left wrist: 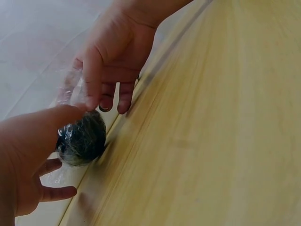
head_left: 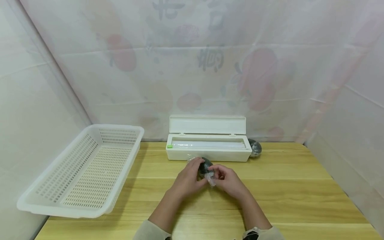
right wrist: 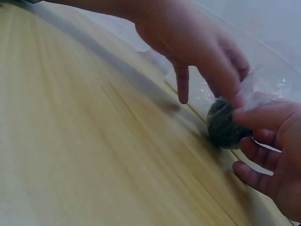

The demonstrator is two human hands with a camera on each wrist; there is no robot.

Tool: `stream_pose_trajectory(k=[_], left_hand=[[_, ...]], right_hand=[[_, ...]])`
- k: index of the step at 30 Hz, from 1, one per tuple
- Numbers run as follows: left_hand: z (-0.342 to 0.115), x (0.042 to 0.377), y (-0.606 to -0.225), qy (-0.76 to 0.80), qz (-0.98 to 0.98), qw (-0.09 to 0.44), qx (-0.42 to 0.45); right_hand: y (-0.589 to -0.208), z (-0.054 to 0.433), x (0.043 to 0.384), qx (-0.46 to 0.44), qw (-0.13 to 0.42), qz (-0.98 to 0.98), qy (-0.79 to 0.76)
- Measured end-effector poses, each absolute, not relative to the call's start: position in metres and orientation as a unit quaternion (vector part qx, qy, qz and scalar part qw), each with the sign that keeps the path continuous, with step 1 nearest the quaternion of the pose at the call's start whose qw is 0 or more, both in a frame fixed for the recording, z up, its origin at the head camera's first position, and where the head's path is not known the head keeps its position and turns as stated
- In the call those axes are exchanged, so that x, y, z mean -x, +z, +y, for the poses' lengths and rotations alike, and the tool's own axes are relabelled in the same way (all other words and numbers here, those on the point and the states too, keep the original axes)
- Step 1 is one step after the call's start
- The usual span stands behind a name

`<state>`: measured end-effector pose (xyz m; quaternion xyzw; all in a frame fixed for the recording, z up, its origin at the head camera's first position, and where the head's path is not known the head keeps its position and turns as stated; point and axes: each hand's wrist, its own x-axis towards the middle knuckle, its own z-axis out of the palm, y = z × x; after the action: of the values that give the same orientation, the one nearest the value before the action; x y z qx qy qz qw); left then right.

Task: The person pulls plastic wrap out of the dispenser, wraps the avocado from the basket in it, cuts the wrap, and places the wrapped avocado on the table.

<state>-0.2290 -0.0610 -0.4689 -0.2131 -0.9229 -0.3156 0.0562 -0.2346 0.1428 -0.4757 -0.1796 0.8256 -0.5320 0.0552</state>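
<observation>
A dark green, rounded fruit [head_left: 205, 166], loosely wrapped in clear cling film [head_left: 210, 180], is between the two hands just in front of a white box. My left hand [head_left: 187, 176] holds the fruit from the left, its fingers curved over the far side and its thumb on the near side. From the right, my right hand [head_left: 229, 181] pinches a gathered end of the film between thumb and forefinger. In the right wrist view the fruit [right wrist: 225, 125] shows low over the wooden table, film bunched above it.
Behind the hands is a white cling film dispenser [head_left: 208, 155], lid raised, a film roll [head_left: 210, 144] inside and a green slider [head_left: 169, 146] at its left. A second dark film-wrapped fruit [head_left: 255, 147] lies beside its right end. A white perforated basket [head_left: 115, 196] stands at left on the wooden table [head_left: 288, 200].
</observation>
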Motion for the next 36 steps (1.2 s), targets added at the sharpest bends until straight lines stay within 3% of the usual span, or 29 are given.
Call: stream_pose_trajectory(k=[6, 12, 22, 30, 36], left_hand=[[-0.061, 0.227, -0.467, -0.329, -0.921, 0.048, 0.203], [-0.059, 0.226, -0.466, -0.325, -0.919, 0.074, 0.209], [-0.055, 0.225, -0.467, -0.312, -0.91, 0.088, 0.257], [-0.055, 0.228, -0.468, -0.302, -0.909, 0.116, 0.262], [-0.056, 0.228, -0.467, -0.311, -0.908, 0.103, 0.259]], right_hand=[[-0.479, 0.137, 0.232, 0.137, 0.026, 0.829, -0.541], [-0.479, 0.133, 0.23, 0.112, 0.011, 0.818, -0.565], [-0.481, 0.13, 0.229, 0.049, 0.03, 0.807, -0.588], [-0.479, 0.13, 0.233, 0.054, 0.035, 0.803, -0.593], [-0.476, 0.13, 0.233, 0.061, 0.037, 0.798, -0.599]])
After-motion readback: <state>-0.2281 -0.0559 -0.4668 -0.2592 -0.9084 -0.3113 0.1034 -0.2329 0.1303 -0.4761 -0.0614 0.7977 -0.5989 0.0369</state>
